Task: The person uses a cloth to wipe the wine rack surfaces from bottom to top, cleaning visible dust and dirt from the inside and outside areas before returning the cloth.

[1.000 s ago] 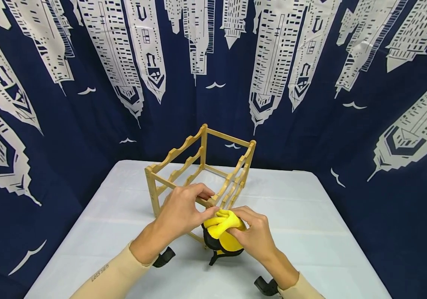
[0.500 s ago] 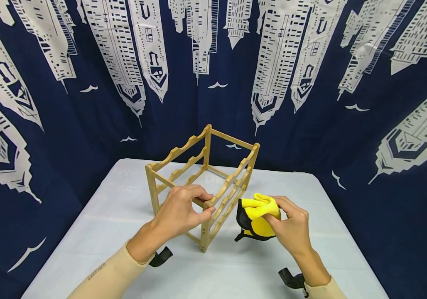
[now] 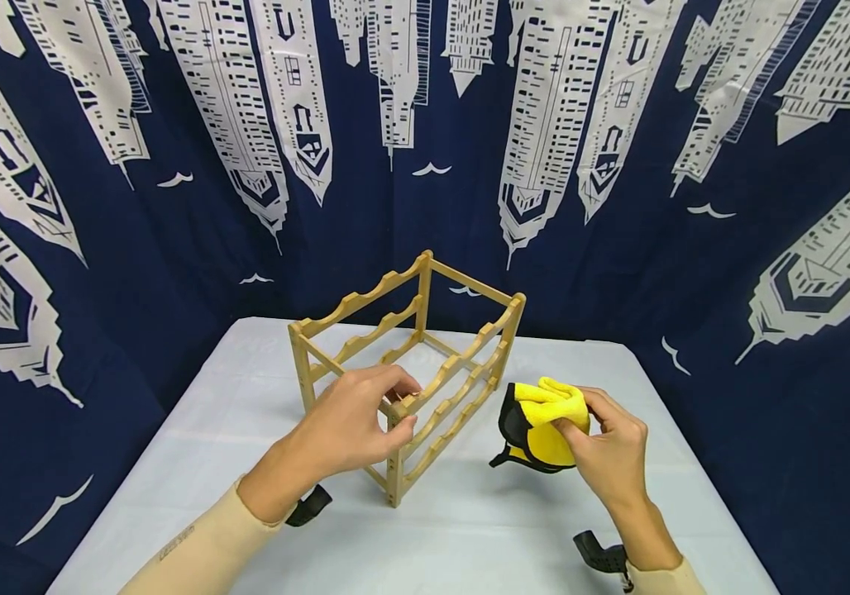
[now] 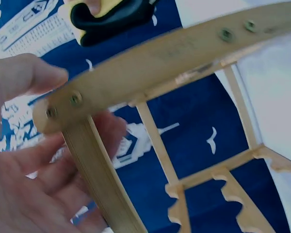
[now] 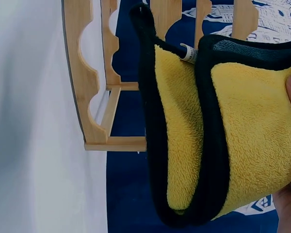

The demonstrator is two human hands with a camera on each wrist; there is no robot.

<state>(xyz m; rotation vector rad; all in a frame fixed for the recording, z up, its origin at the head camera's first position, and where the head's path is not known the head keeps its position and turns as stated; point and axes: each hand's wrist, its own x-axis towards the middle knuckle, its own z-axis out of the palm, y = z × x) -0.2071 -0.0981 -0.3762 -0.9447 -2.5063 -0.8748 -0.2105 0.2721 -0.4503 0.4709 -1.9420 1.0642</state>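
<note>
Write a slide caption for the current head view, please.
Left hand around a corner of a wooden rack on a white table, right hand holding a folded yellow cloth with black edging.

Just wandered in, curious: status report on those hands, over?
Left hand round wooden rack's near top corner. Right hand pinching folded yellow cloth, off the table. No obstruction seen between cloth and rack.

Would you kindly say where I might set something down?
The white table looks bare left of the wooden rack and between the rack and the table's right edge, beyond the right hand. Its near middle, in front of the rack, is free too. It is crowded at the rack's near corner, which the left hand grips, and around the yellow cloth.
</note>
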